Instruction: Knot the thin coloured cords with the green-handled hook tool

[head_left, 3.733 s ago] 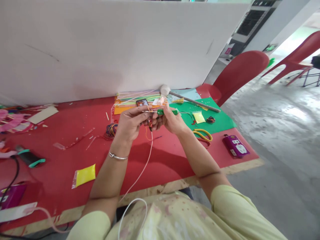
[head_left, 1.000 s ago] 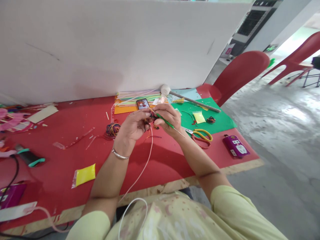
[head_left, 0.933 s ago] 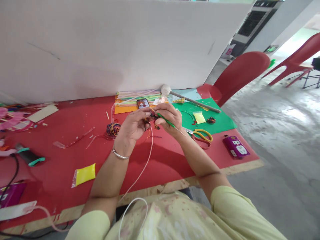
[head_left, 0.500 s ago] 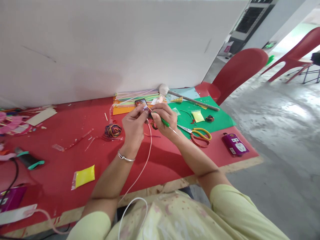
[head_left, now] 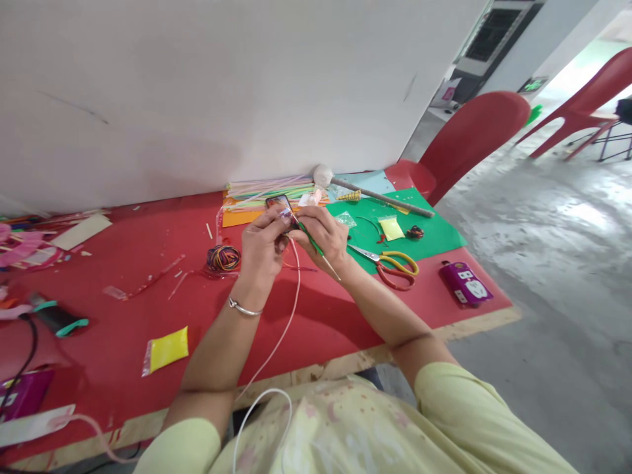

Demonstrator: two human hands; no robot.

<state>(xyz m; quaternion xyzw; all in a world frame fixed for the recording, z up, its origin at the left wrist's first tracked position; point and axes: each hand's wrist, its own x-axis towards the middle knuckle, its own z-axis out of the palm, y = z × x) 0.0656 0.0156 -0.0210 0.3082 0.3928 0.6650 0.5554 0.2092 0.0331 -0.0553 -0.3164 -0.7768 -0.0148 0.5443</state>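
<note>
Both my hands meet over the far middle of the red table. My right hand (head_left: pixel 323 234) is closed around a slim tool with a green handle (head_left: pixel 315 242); its thin pale end points back toward my wrist. In my left hand (head_left: pixel 266 240) the fingertips are pinched together at the tool's other end, around something small that my fingers hide. Just behind them a phone (head_left: pixel 277 201) with a lit screen is partly covered. A white cord (head_left: pixel 295 289) runs from beneath my hands down toward my lap. A ball of multicoloured cord (head_left: pixel 223 259) lies left of my left hand.
Scissors (head_left: pixel 385 263) lie right of my right hand, by green paper (head_left: pixel 434 240). A purple box (head_left: pixel 465 284) is near the right edge, a yellow packet (head_left: pixel 168 349) at front left. Pipe cleaners (head_left: pixel 269 187) and a grey stick (head_left: pixel 385 197) lie along the white partition (head_left: pixel 197 99).
The green tool has turned in my right hand, its rear end swinging down and slightly left. My right fingers have shifted closer to my left fingertips, and my left wrist has moved slightly left.
</note>
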